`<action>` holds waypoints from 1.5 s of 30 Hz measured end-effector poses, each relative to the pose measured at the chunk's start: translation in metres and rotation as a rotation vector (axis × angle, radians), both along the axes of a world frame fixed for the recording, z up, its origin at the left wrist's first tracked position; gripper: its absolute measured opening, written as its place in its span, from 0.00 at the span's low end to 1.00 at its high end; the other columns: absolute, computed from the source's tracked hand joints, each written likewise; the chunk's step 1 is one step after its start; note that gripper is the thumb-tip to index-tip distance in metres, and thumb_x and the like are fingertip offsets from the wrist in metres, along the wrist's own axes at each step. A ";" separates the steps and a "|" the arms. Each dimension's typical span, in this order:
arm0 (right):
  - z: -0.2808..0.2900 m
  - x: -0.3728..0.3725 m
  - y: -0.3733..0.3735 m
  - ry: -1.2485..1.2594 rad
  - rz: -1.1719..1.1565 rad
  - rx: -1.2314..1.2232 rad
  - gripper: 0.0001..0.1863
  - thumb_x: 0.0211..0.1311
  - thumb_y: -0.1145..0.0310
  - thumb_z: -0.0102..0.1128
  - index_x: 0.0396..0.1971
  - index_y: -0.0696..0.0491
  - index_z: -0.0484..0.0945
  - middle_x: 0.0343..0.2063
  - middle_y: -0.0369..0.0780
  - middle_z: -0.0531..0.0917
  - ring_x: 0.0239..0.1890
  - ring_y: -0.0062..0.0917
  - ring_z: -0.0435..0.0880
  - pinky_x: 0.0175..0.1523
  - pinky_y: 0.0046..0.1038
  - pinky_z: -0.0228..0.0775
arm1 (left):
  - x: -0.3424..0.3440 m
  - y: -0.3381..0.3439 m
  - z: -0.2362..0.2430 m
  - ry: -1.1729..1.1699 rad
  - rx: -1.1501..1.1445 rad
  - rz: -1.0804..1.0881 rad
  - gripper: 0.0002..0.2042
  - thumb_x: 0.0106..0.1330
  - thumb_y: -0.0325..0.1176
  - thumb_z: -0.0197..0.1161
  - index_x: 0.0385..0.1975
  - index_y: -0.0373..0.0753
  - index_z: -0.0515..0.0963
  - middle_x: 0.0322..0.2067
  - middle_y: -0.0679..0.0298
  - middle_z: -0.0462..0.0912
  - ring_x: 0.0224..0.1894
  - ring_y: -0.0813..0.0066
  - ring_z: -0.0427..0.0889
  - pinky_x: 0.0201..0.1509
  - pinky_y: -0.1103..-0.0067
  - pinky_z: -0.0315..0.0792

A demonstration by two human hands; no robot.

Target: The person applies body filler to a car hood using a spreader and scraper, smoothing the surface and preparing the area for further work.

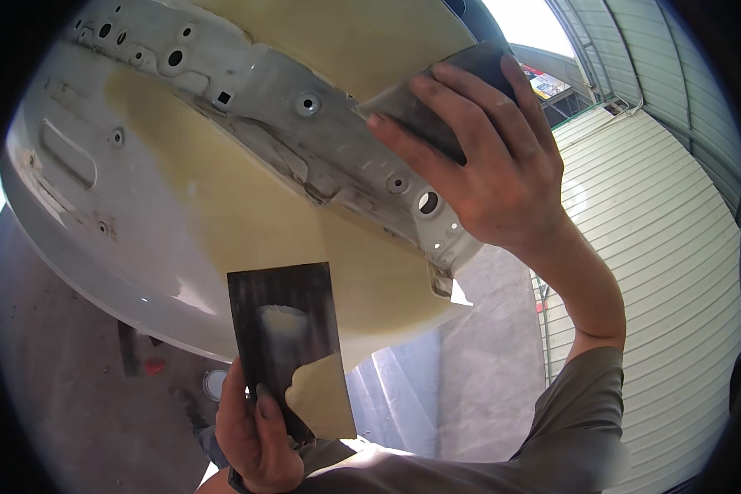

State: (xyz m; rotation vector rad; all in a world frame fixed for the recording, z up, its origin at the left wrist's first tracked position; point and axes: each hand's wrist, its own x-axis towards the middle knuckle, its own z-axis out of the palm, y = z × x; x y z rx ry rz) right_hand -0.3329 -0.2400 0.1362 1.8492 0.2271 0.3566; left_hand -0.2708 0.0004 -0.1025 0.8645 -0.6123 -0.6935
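My left hand (259, 436) grips the lower end of a dark rectangular board (247, 329), thumb on its face. A lump of pale yellow putty (328, 399) sits on the board's lower right, with a thin smear above it. At the upper right, my right hand (498, 169) holds a dark, flat spreader (436, 123), its fingers spread across the back. The spreader lies against the yellow-coated upper part of a pale car body panel (58, 189). More yellow putty (263, 193) covers a wide band of the panel's lower part. Some of the spreader is hidden behind my fingers.
A grey metal strip (307, 104) with holes and raised edges runs diagonally between the coated areas. Below is a grey concrete floor (486, 354) with a small round can (215, 384) and a red object (154, 365). Ribbed pale sheeting (634, 272) stands at the right.
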 end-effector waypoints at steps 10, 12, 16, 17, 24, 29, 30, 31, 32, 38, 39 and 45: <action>-0.003 -0.051 -0.015 -0.034 0.033 0.048 0.19 0.57 0.55 0.65 0.50 0.27 0.89 0.51 0.30 0.82 0.58 0.25 0.82 0.70 0.47 0.72 | -0.028 -0.005 0.007 -0.064 0.031 0.021 0.25 0.82 0.33 0.42 0.70 0.19 0.60 0.61 0.49 0.77 0.61 0.69 0.77 0.65 0.76 0.69; -0.004 -0.062 -0.017 -0.029 0.015 0.063 0.19 0.57 0.54 0.66 0.50 0.27 0.89 0.51 0.30 0.82 0.58 0.26 0.82 0.71 0.48 0.72 | -0.033 -0.005 0.008 -0.086 0.047 0.017 0.25 0.82 0.33 0.41 0.70 0.19 0.60 0.61 0.49 0.76 0.61 0.69 0.77 0.65 0.76 0.69; -0.006 -0.083 -0.022 -0.053 0.018 0.084 0.19 0.57 0.53 0.67 0.50 0.26 0.88 0.52 0.30 0.82 0.59 0.26 0.81 0.71 0.49 0.72 | -0.041 -0.008 0.009 -0.148 0.075 0.025 0.25 0.82 0.33 0.41 0.70 0.19 0.60 0.61 0.49 0.76 0.61 0.69 0.77 0.65 0.76 0.69; -0.007 -0.087 -0.024 -0.057 0.016 0.088 0.19 0.57 0.53 0.67 0.50 0.26 0.88 0.52 0.30 0.82 0.59 0.25 0.81 0.71 0.49 0.72 | -0.044 -0.008 0.008 -0.157 0.079 0.033 0.25 0.82 0.33 0.41 0.70 0.19 0.60 0.61 0.49 0.76 0.61 0.69 0.77 0.65 0.76 0.69; -0.012 -0.124 -0.033 -0.076 -0.001 0.110 0.19 0.55 0.53 0.69 0.50 0.26 0.89 0.53 0.30 0.81 0.61 0.24 0.80 0.72 0.51 0.72 | -0.062 -0.018 0.010 -0.170 0.058 0.040 0.25 0.82 0.33 0.42 0.70 0.19 0.60 0.63 0.48 0.75 0.62 0.67 0.76 0.66 0.75 0.69; -0.014 -0.148 -0.040 -0.085 0.004 0.112 0.19 0.55 0.55 0.70 0.49 0.26 0.89 0.54 0.31 0.80 0.60 0.25 0.81 0.72 0.51 0.72 | -0.074 -0.023 0.010 -0.174 0.052 0.050 0.25 0.82 0.33 0.42 0.70 0.19 0.60 0.64 0.47 0.74 0.63 0.66 0.76 0.66 0.74 0.69; -0.014 -0.153 -0.041 -0.085 -0.002 0.128 0.19 0.55 0.55 0.70 0.49 0.26 0.89 0.54 0.31 0.80 0.60 0.25 0.81 0.71 0.51 0.73 | -0.077 -0.025 0.010 -0.174 0.053 0.052 0.25 0.82 0.33 0.42 0.70 0.19 0.60 0.64 0.47 0.74 0.63 0.66 0.76 0.66 0.74 0.69; -0.015 -0.157 -0.042 -0.087 0.000 0.118 0.19 0.56 0.55 0.70 0.49 0.26 0.89 0.54 0.31 0.80 0.60 0.25 0.81 0.71 0.51 0.73 | -0.080 -0.025 0.010 -0.174 0.052 0.054 0.25 0.82 0.33 0.43 0.70 0.19 0.60 0.64 0.47 0.74 0.63 0.65 0.76 0.66 0.73 0.69; -0.015 -0.162 -0.043 -0.089 -0.001 0.121 0.18 0.56 0.55 0.70 0.49 0.26 0.89 0.53 0.31 0.80 0.60 0.25 0.81 0.71 0.51 0.73 | -0.083 -0.027 0.011 -0.174 0.050 0.055 0.25 0.82 0.33 0.43 0.70 0.19 0.60 0.64 0.47 0.74 0.64 0.65 0.76 0.67 0.73 0.69; -0.019 -0.188 -0.049 -0.111 -0.014 0.131 0.19 0.56 0.54 0.70 0.49 0.26 0.89 0.53 0.31 0.80 0.61 0.25 0.80 0.71 0.52 0.74 | -0.094 -0.034 0.017 -0.238 0.017 0.022 0.25 0.82 0.33 0.42 0.71 0.20 0.60 0.63 0.47 0.76 0.64 0.65 0.76 0.67 0.73 0.68; -0.019 -0.192 -0.050 -0.096 -0.035 0.136 0.19 0.56 0.55 0.70 0.49 0.26 0.89 0.53 0.31 0.80 0.61 0.25 0.80 0.71 0.52 0.74 | -0.098 -0.035 0.020 -0.217 -0.006 0.020 0.25 0.82 0.33 0.43 0.71 0.20 0.60 0.63 0.48 0.76 0.64 0.65 0.76 0.67 0.73 0.68; -0.015 -0.204 -0.036 -0.093 -0.128 0.157 0.19 0.56 0.56 0.69 0.50 0.28 0.89 0.51 0.32 0.81 0.60 0.26 0.81 0.70 0.52 0.74 | -0.110 -0.037 0.031 -0.147 -0.076 -0.034 0.25 0.81 0.33 0.44 0.70 0.20 0.61 0.62 0.49 0.76 0.63 0.66 0.77 0.66 0.74 0.70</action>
